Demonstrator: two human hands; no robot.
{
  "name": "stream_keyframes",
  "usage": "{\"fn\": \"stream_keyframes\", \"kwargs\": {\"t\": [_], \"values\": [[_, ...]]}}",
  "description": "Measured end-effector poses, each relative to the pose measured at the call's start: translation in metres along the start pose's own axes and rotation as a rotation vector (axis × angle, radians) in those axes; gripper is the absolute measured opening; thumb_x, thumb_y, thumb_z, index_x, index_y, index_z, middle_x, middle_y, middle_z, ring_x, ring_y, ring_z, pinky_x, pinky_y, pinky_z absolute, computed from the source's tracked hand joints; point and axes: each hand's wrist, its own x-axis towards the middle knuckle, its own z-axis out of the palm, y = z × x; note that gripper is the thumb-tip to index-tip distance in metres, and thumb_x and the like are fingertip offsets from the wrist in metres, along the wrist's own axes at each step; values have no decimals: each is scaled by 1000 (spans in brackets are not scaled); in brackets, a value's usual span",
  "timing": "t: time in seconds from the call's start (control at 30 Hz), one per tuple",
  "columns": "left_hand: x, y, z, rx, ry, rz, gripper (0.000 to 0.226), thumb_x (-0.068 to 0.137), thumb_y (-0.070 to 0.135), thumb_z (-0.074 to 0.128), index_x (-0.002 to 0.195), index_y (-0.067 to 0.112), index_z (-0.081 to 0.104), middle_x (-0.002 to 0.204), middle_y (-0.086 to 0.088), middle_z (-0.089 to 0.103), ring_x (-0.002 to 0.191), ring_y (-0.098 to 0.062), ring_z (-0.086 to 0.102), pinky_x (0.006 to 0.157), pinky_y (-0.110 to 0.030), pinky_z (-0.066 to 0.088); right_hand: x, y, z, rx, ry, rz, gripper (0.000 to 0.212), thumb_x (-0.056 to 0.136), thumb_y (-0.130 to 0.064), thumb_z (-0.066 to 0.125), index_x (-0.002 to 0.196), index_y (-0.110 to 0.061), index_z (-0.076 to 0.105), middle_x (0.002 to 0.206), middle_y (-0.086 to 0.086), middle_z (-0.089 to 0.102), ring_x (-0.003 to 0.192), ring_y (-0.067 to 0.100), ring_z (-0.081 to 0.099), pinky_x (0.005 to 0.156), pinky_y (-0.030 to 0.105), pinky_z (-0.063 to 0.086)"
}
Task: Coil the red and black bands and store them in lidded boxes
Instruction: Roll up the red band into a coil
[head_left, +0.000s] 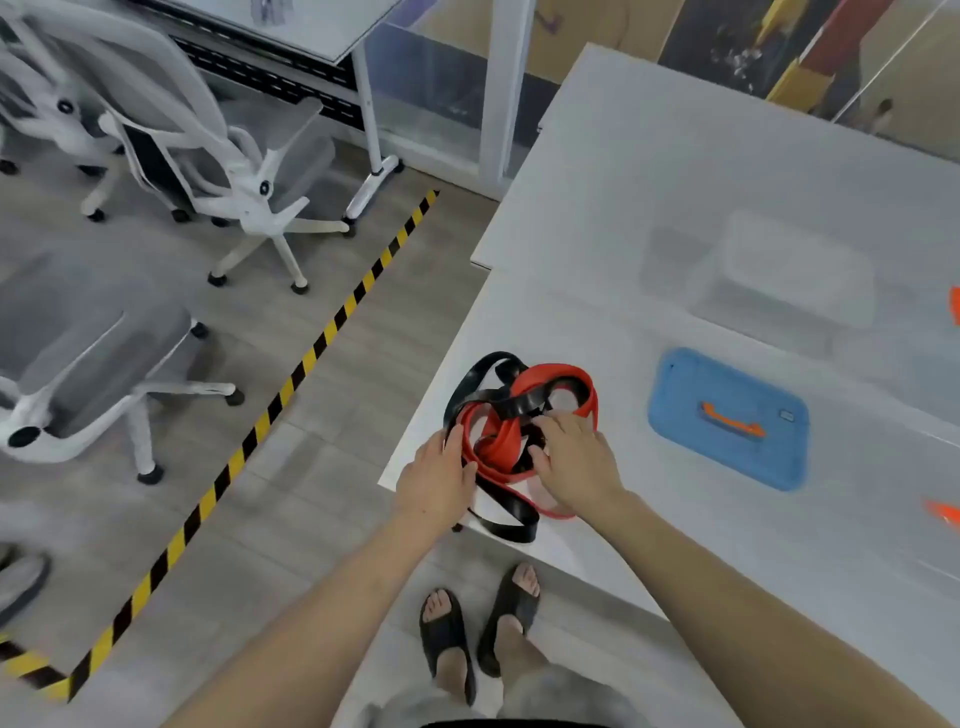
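Observation:
A red band (563, 375) and a black band (475, 379) lie tangled in one heap at the near left corner of the white table (675, 171). My left hand (436, 480) rests against the heap's left side, fingers on the bands. My right hand (576, 465) lies on the heap's right side with fingers curled into the loops. A black loop (511, 517) hangs over the table edge. A blue lid (727, 415) with an orange handle lies flat to the right. A clear box (784, 275) stands behind it, blurred.
Orange pieces (945, 512) show at the right frame edge. White office chairs (208, 156) stand on the floor to the left, past a yellow-black tape line (291, 384). My feet in black sandals (478, 629) are below the table edge.

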Motion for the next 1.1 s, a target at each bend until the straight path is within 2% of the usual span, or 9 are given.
{"fn": "stream_keyframes", "kwargs": {"t": [0.07, 0.17, 0.3, 0.4, 0.6, 0.8, 0.93, 1.03, 1.1], "values": [[5, -3, 8, -14, -51, -11, 59, 102, 38, 47, 155, 20, 27, 153, -8, 40, 132, -31, 48, 95, -46, 52, 6, 4, 5, 9, -59, -17, 42, 102, -32, 56, 142, -21, 58, 145, 3, 58, 137, 29, 51, 108, 45, 45], [4, -11, 25, 17, -123, 1, 67, 99, 38, 53, 157, 21, 23, 164, -12, 23, 136, -34, 46, 98, -47, 52, 2, 14, 22, -39, -192, -49, 45, 97, -34, 60, 140, -21, 60, 143, 4, 58, 135, 29, 52, 107, 44, 46], [2, -16, 39, 22, -113, 6, 77, 97, 41, 60, 159, 22, 19, 169, -13, 8, 139, -31, 46, 102, -43, 53, -12, 29, 45, -61, -183, -21, 46, 91, -42, 64, 131, -20, 62, 134, 4, 60, 125, 29, 57, 100, 43, 48], [-1, -17, 45, 30, -117, 33, 86, 93, 37, 68, 159, 24, 15, 170, -13, 1, 137, -31, 49, 104, -40, 52, -20, 37, 60, -118, -229, -46, 60, 85, -48, 70, 139, -27, 55, 137, 0, 60, 129, 28, 54, 100, 44, 48], [1, -17, 45, 65, -143, 37, 90, 91, 35, 70, 160, 26, 13, 171, -10, -1, 146, -30, 39, 109, -40, 49, -14, 43, 70, -137, -157, -25, 58, 78, -30, 76, 132, -20, 58, 119, 3, 62, 108, 29, 61, 88, 40, 52], [1, -17, 39, 80, -159, 47, 83, 96, 29, 62, 161, 26, 10, 171, -10, 2, 149, -31, 31, 111, -42, 47, -20, 49, 78, -116, -136, 32, 78, 68, -21, 80, 142, -16, 55, 118, 8, 58, 104, 30, 56, 83, 39, 52], [2, -17, 33, 118, -165, 63, 78, 97, 27, 58, 161, 24, 13, 170, -11, 6, 151, -32, 28, 112, -43, 45, -27, 56, 79, -187, -114, 110, 60, 67, -26, 82, 124, -17, 63, 114, 9, 60, 99, 28, 57, 79, 39, 51], [3, -17, 29, 122, -184, 73, 73, 99, 26, 56, 160, 22, 17, 169, -11, 11, 151, -34, 25, 114, -46, 43, -27, 57, 78, -213, -137, 94, 31, 85, -23, 68, 116, -19, 63, 114, 5, 63, 101, 28, 60, 83, 39, 49], [4, -17, 24, 115, -185, 92, 70, 99, 25, 54, 159, 21, 20, 168, -11, 16, 151, -33, 25, 113, -46, 43, -30, 55, 71, -176, -148, 59, 23, 93, -18, 55, 115, -19, 62, 112, 4, 66, 101, 28, 62, 84, 38, 45]]}}
